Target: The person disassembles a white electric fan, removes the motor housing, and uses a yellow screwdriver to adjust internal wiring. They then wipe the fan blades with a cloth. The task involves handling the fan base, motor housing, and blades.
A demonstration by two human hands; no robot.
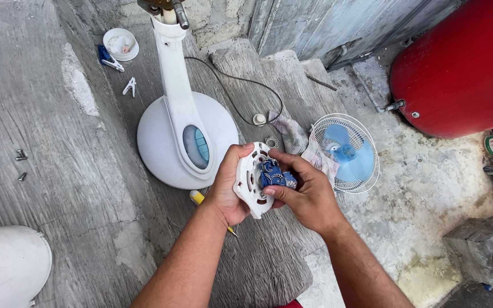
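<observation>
White motor housing — gripped by the left hand, right hand pinching its blue part

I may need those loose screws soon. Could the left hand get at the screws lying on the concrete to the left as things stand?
Probably not right away: the left hand is gripping the white motor housing. The screws lie uncovered on the concrete, nothing between.

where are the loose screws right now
In the head view the screws lie at far left on the concrete ledge, well left of the white fan base and away from both hands.
</observation>
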